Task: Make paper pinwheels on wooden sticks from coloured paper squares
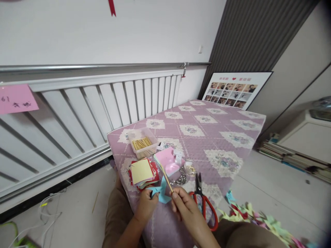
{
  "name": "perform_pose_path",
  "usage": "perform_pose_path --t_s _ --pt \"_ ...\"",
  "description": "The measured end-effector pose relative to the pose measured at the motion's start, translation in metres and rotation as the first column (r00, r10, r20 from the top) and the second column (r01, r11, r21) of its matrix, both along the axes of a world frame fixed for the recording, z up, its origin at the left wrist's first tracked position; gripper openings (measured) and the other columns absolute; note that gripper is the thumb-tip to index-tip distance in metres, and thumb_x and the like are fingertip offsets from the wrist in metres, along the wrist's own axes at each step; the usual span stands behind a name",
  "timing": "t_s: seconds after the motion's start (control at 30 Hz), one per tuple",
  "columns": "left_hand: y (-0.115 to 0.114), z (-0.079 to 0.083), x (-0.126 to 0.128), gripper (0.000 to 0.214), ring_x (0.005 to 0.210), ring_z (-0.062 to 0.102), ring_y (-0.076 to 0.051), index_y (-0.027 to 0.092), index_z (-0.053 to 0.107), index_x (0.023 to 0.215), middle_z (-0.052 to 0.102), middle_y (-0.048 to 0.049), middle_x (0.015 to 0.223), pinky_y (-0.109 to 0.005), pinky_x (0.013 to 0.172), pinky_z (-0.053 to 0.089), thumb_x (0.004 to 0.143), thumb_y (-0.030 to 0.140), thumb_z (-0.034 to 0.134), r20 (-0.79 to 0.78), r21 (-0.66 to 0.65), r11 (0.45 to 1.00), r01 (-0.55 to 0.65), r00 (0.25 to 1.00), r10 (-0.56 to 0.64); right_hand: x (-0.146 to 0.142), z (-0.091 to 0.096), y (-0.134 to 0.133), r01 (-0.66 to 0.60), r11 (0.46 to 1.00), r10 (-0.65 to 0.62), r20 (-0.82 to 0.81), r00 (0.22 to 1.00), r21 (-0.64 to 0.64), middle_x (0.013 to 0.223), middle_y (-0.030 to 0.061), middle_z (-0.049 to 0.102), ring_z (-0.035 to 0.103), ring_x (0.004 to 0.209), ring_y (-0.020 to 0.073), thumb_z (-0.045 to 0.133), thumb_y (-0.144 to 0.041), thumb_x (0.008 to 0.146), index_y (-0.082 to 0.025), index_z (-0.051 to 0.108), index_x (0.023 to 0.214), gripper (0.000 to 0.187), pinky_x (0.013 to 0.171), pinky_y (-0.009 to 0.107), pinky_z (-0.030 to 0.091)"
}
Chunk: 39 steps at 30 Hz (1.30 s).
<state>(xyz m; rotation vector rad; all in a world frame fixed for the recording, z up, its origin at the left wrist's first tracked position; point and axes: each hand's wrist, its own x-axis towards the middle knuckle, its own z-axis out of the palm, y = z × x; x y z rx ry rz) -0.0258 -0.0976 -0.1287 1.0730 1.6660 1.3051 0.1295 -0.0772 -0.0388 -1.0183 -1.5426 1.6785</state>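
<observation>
My left hand [144, 208] pinches one arm of a blue paper pinwheel [162, 195] over the near part of the table. Close beside it, my right hand [188, 210] grips the lower end of a thin wooden stick [167, 179], which points up and away to the left. Whether the stick touches the pinwheel I cannot tell. Beyond my left hand lies a stack of square coloured papers [141, 173], yellow on top. Red-handled scissors [204, 203] lie just right of my right hand. A small heap of dark metal bits [181, 177] sits past the fingers.
A clear plastic box [147, 152] of wooden sticks stands at the table's left edge. Pink paper [165, 158] and a small round container [190, 168] lie nearby. A radiator [124, 100] runs along the wall. Finished-looking coloured paper pinwheels [254, 217] are heaped on the right floor.
</observation>
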Motion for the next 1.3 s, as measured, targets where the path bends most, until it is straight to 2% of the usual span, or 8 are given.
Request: perform_pose_path --t_s 0.13,0.33,0.4,0.5,0.63,0.87,1.03,1.3 --pt "-0.003 0.0 -0.002 0.019 0.055 0.043 -0.012 0.017 0.055 0.059 0.05 0.0037 0.054 -0.025 0.055 0.033 0.073 0.029 0.059 0.059 -0.034 0.997 -0.071 0.996 0.073 0.013 -0.002 -0.007 0.006 1.0 -0.006 0.008 1.0 0.004 0.058 -0.0072 0.047 0.036 0.044 0.0083 0.048 -0.056 0.088 -0.021 0.051 0.083 0.035 0.044 0.021 0.028" --pt "-0.008 0.004 -0.003 0.022 0.054 0.05 -0.013 0.019 0.057 0.067 0.057 0.0031 0.06 -0.027 0.055 0.042 0.064 0.038 0.068 0.507 -0.008 0.972 -0.234 0.837 0.206 0.032 -0.012 -0.014 0.029 0.998 -0.032 0.077 0.996 0.047 0.06 -0.0063 0.048 0.041 0.049 0.0107 0.047 -0.049 0.089 -0.021 0.053 0.088 0.028 0.048 0.022 0.034" --pt "-0.012 0.017 -0.002 0.021 0.057 0.055 -0.013 0.021 0.06 0.075 0.062 0.0029 0.067 -0.027 0.058 0.046 0.066 0.038 0.069 0.609 0.017 0.966 -0.256 0.77 0.193 0.036 -0.013 -0.015 0.031 0.998 -0.036 0.098 0.994 0.059 0.06 -0.0061 0.048 0.041 0.049 0.0111 0.047 -0.047 0.089 -0.022 0.053 0.087 0.027 0.048 0.022 0.034" --pt "-0.018 0.044 0.001 0.018 0.061 0.061 -0.012 0.023 0.064 0.081 0.068 0.0033 0.073 -0.025 0.058 0.048 0.067 0.023 0.075 0.854 0.086 0.961 -0.263 0.517 0.065 0.037 -0.011 -0.016 0.023 0.995 -0.037 0.139 0.99 0.098 0.061 -0.0054 0.048 0.04 0.049 0.0119 0.047 -0.045 0.088 -0.022 0.052 0.084 0.024 0.048 0.023 0.033" --pt "-0.018 0.079 0.008 0.023 0.065 0.065 -0.013 0.021 0.067 0.087 0.074 -0.0019 0.089 -0.022 0.05 0.048 0.066 0.018 0.077 0.919 0.169 0.957 -0.234 0.389 -0.067 0.035 -0.004 -0.016 -0.033 0.975 -0.017 0.221 0.975 0.219 0.062 -0.0038 0.048 0.046 0.057 0.0148 0.045 -0.039 0.088 -0.021 0.052 0.079 0.021 0.055 0.025 0.036" --pt "-0.02 0.093 0.019 0.017 0.052 0.059 -0.008 0.016 0.067 0.074 0.07 0.0001 0.07 -0.018 0.049 0.047 0.063 0.015 0.08 0.928 0.178 0.966 -0.186 0.357 -0.102 0.036 -0.006 -0.021 -0.175 0.936 0.064 0.343 0.937 0.305 0.063 -0.0032 0.048 0.048 0.059 0.016 0.043 -0.032 0.09 -0.021 0.05 0.076 0.019 0.056 0.026 0.034" --pt "-0.026 0.094 0.03 0.015 0.049 0.056 -0.007 0.017 0.068 0.073 0.065 0.0035 0.061 -0.019 0.052 0.047 0.064 0.016 0.079 0.925 0.195 0.973 -0.12 0.352 -0.142 0.028 0.001 -0.023 -0.151 0.946 0.069 0.278 0.958 0.286 0.064 -0.0025 0.051 0.048 0.058 0.0152 0.042 -0.032 0.091 -0.021 0.052 0.075 0.021 0.056 0.025 0.035" --pt "-0.033 0.081 0.027 0.028 0.059 0.057 -0.007 0.017 0.07 0.087 0.072 -0.0026 0.09 -0.019 0.052 0.044 0.062 0.021 0.082 0.949 0.194 0.979 -0.058 0.263 -0.172 0.023 0.021 -0.03 -0.049 0.981 0.025 0.128 0.991 0.186 0.061 -0.0049 0.046 0.041 0.054 0.0131 0.044 -0.034 0.089 -0.021 0.05 0.077 0.02 0.051 0.023 0.032"
